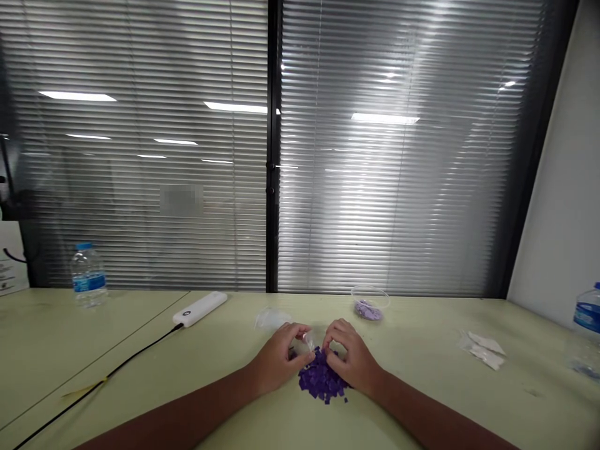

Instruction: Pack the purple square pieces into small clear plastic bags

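Note:
My left hand [280,357] is closed on a small clear plastic bag [309,340], with thumb and fingers at its edge. Below the bag lies a loose pile of small, flat, square purple pieces [322,380] on the table. My right hand [350,359] hovers at the pile's upper right side, its thumb and index finger pinched together. Whatever is between those fingertips is too small or hidden to name. A few single purple pieces are scattered at the pile's near edge.
Behind my hands are a clear plastic bag [272,319] and a clear round container [370,306] with light purple pieces. A white power bank [200,309] with a black cable [135,354] lies left. Water bottles [89,275] [587,325] stand on both sides; white packets [486,349] lie right.

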A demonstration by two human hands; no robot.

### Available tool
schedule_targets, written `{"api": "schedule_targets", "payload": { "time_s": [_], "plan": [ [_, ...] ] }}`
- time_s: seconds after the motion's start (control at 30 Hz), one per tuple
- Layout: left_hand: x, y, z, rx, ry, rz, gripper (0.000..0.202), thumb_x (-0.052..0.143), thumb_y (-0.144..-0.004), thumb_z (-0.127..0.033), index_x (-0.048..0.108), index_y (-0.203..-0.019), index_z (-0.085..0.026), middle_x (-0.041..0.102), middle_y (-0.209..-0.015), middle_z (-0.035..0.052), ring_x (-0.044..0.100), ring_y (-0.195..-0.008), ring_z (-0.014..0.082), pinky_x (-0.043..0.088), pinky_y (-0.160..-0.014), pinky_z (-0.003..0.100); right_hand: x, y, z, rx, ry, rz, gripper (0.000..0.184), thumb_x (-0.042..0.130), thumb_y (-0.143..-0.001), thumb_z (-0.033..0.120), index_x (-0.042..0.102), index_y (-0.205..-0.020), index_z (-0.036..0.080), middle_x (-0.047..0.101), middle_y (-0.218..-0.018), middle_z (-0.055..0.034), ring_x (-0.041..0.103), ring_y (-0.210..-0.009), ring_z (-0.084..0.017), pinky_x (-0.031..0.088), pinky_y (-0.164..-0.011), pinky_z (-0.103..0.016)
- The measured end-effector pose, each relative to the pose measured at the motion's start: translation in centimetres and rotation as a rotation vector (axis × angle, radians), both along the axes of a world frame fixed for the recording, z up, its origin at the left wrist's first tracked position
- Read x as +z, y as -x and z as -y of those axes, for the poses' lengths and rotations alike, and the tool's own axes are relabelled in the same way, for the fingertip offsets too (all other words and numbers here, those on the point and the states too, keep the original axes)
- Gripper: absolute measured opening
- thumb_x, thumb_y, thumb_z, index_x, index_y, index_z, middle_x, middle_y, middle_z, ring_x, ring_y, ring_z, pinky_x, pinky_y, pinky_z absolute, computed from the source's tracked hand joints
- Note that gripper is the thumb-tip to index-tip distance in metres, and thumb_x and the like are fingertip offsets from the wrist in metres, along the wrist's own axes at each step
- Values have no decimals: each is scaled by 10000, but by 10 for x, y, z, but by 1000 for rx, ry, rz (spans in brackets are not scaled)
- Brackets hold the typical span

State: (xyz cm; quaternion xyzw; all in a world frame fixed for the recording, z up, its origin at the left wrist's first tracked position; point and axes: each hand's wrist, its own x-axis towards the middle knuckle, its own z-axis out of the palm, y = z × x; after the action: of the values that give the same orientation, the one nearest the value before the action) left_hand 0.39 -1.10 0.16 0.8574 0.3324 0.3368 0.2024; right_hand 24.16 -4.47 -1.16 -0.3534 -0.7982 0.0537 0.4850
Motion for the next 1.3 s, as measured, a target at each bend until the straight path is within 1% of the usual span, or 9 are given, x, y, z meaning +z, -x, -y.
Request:
{"api": "schedule_targets", "payload": {
  "time_s": [0.17, 0.4, 0.6, 0.73, 0.87, 0.93, 1.03, 1.17, 1.3],
  "plan": [
    [3, 0, 4, -81, -73, -70, 461, 762, -905, -411, 659, -1323, -245, 717, -1221, 101, 638, -1150, 314, 507, -1022, 408, 3, 0, 2, 9, -31, -27, 162, 595, -888, 94, 652, -863, 243, 638, -873, -32, 600, -877, -232, 469, -786, -357],
    [2, 0, 4, -81, -83, -50, 468, 762, -911, -439, 668, -1333, -259, 733, -1215, 93, 648, -1137, 308, 519, -1004, 392, 0, 0, 0, 13, -53, 26, 137, 603, -993, 187, 709, -947, 259, 666, -880, -43, 611, -887, -236, 493, -789, -368],
    [2, 0, 4, -79, -89, -58, 458, 755, -918, -456, 671, -1318, -250, 732, -1197, 88, 648, -1132, 300, 515, -998, 386, -3, -1, -2, -1, -36, 33, 149, 623, -1016, 233, 765, -1002, 275, 674, -909, -49, 617, -894, -233, 504, -796, -369],
    [2, 0, 5, -54, -73, -48, 459, 748, -918, -428, 668, -1332, -247, 726, -1221, 95, 652, -1137, 307, 518, -1000, 396, 0, -1, -1, -3, -15, -8, 166, 601, -1009, 205, 744, -942, 258, 669, -878, -48, 616, -880, -231, 492, -785, -359],
    [1, -1, 3, 23, -42, -28, 438, 744, -909, -394, 669, -1315, -250, 726, -1207, 91, 655, -1127, 307, 519, -1001, 405, -2, -4, -5, -37, 42, -46, 210, 558, -925, 100, 663, -805, 236, 646, -809, -22, 604, -850, -221, 467, -779, -340],
    [-1, -1, 1, 55, -33, -18, 423, 748, -900, -373, 675, -1298, -249, 726, -1194, 83, 656, -1123, 301, 512, -1009, 401, -5, -5, -8, -38, 83, -3, 208, 556, -827, 52, 645, -768, 231, 645, -814, -12, 599, -858, -218, 457, -796, -336],
    [-2, -1, -1, 62, -35, -18, 408, 746, -899, -360, 679, -1286, -251, 726, -1171, 76, 657, -1119, 292, 506, -1013, 391, -10, -3, -11, -41, 105, 91, 216, 568, -713, 43, 659, -774, 229, 646, -851, -5, 589, -878, -221, 441, -836, -349],
    [-3, -1, -1, 56, -60, -24, 421, 755, -886, -344, 677, -1288, -247, 725, -1157, 74, 660, -1111, 290, 507, -1005, 384, -12, 0, -8, -46, 80, 166, 234, 600, -658, 54, 668, -796, 231, 639, -860, 5, 586, -876, -221, 415, -865, -364],
    [-2, 0, 0, 52, -67, -34, 424, 752, -889, -350, 679, -1291, -239, 725, -1157, 78, 662, -1107, 294, 512, -993, 385, -11, 1, -8, -40, 57, 163, 227, 600, -646, 44, 654, -772, 225, 642, -851, 5, 596, -877, -219, 411, -863, -361]
  ]
}}
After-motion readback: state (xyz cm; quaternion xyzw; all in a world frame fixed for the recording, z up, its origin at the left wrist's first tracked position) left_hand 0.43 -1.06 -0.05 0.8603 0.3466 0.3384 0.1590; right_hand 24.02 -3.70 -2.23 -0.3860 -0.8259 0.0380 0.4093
